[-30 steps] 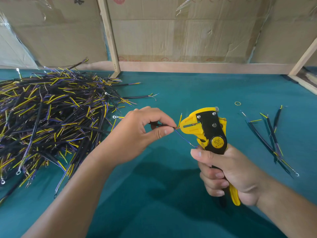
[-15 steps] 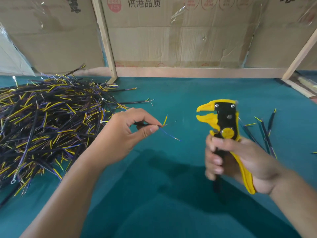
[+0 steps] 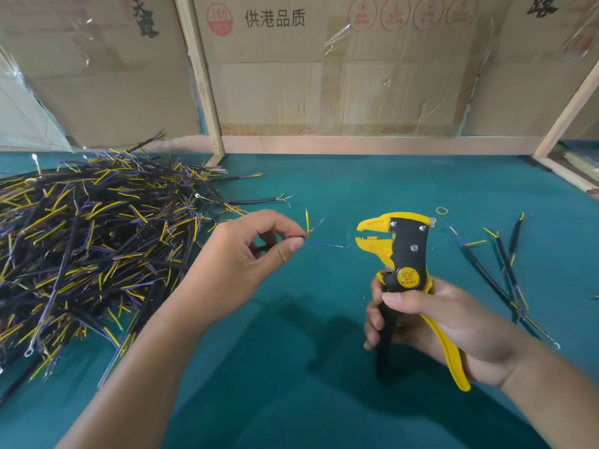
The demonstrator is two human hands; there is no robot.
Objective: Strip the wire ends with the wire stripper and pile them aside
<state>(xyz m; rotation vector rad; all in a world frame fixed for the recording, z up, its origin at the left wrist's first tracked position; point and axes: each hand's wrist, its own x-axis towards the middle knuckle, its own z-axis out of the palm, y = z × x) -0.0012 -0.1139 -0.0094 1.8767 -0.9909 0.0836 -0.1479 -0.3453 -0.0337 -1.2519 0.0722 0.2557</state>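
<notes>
The wire stripper [image 3: 400,254], yellow with a black body, stands upright in our right hand [image 3: 434,322], which hovers above the green table [image 3: 324,367] right of centre. Our fingers curl around its black handle and the thumb lies across the front just below the round yellow pivot; the long yellow handle runs down past our palm. Its beak-like jaws point left and stand parted, with nothing between them.

Our left hand [image 3: 240,264] is left of the tool, thumb and forefinger pinching the end of one wire [image 3: 311,236]. Three thin cores fan out from the pinch: a yellow one rising straight up, a reddish one angled up to the right, and a blue one [image 3: 327,245] reaching right, its tip just short of the open jaws and not touching them.

We see no bins or trays; the wires lie loose on the table. To the far left sprawls a large heap of wires [image 3: 81,247], black-sheathed with yellow and purple cores, some ending in small metal ring terminals. To the right of the stripper, well apart from the heap, lies a small pile [image 3: 505,264] of a few similar wires. A small yellow ring [image 3: 442,210] rests on the table just behind the tool's head.

Along the back edge, cardboard sheets [image 3: 324,76] printed with Chinese characters stand behind a pale wooden frame [image 3: 201,79]. Nothing lies between our two hands.
</notes>
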